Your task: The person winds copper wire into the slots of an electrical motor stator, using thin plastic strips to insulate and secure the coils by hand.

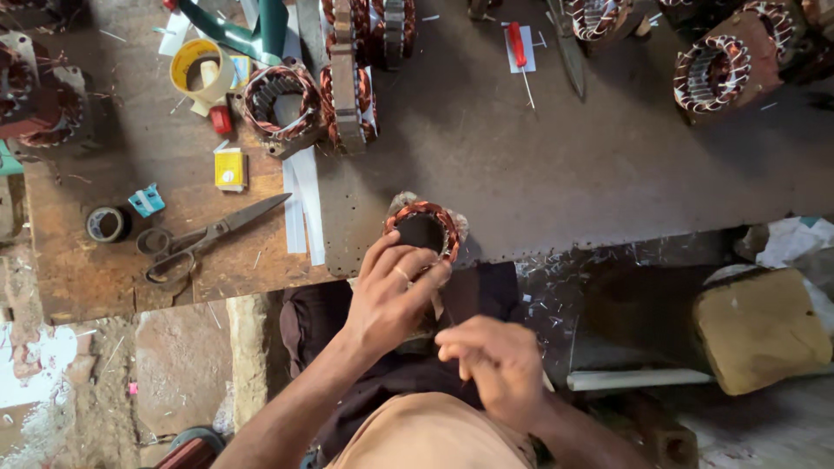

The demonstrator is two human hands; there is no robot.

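In the head view I kept my left hand [391,300] clasped around the copper-wound stator [423,230] at frame centre, on the bench [539,165] edge, while my right hand [497,369], fingers pinched narrow on something too small to identify, worked just below it, scissors [204,239] lying left.

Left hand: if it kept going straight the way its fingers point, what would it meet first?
The left hand already has its fingers on the copper-wound stator at the bench's edge, so that comes first. Beyond it, the line probably runs over bare benchtop, though depth is hard to judge.
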